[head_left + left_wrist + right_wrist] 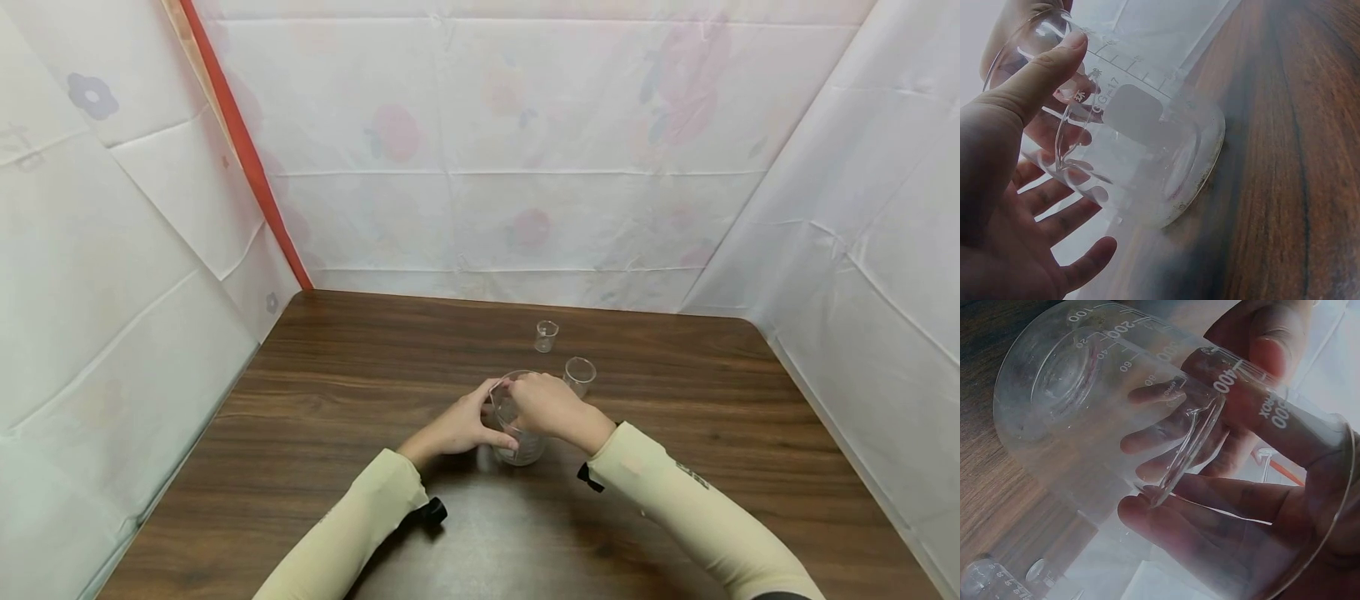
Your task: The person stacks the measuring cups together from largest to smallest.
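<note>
A large clear glass beaker (527,451) stands on the table, with white volume marks in the right wrist view. Inside it sits a smaller glass beaker (1124,365) with its own scale. My left hand (463,423) holds the large beaker from the left, thumb on the near side and fingers spread around the far side. Over the rim reaches my right hand (551,406); in the right wrist view its thumb and fingers pinch the smaller beaker near its rim. From the head view, the right hand hides much of the large beaker's mouth.
Just behind the right hand stands another glass beaker (580,377). A tiny beaker (546,336) is farther back on the brown wooden table (360,358). Patterned white sheets (480,142) hang behind and at both sides of the table.
</note>
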Action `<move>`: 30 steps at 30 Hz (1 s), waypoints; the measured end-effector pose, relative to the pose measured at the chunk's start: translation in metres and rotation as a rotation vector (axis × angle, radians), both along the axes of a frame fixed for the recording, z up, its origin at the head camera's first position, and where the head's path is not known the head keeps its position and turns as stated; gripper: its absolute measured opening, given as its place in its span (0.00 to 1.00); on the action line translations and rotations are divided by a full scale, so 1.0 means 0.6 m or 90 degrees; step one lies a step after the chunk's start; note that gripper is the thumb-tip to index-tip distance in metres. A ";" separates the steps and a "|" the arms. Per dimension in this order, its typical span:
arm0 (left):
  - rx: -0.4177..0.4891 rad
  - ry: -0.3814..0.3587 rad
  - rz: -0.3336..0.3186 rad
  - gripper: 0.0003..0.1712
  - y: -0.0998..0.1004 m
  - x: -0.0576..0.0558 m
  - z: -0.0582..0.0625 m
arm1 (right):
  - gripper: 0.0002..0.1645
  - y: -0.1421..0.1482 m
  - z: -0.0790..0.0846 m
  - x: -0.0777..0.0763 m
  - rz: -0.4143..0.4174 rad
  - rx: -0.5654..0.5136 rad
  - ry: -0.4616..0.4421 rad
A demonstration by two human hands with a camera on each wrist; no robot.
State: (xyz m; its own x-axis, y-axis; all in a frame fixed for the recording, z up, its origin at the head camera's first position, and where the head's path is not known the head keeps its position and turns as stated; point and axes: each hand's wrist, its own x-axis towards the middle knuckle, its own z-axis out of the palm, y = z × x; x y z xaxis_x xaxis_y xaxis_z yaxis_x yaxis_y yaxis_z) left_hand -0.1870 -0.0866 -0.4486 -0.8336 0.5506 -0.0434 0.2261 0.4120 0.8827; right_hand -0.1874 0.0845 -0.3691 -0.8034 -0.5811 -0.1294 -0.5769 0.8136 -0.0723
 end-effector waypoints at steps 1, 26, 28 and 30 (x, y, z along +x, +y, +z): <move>0.000 -0.001 0.000 0.55 0.000 0.000 0.000 | 0.29 0.000 0.000 0.000 0.001 0.002 0.001; 0.009 0.005 0.003 0.53 0.002 -0.002 -0.001 | 0.13 0.002 0.000 -0.004 0.062 0.024 0.028; 0.006 0.010 0.003 0.54 0.002 -0.002 0.000 | 0.15 0.003 0.000 -0.004 0.064 0.020 0.030; -0.003 0.012 0.003 0.54 0.002 -0.001 0.000 | 0.15 0.003 -0.001 -0.004 0.062 0.016 0.024</move>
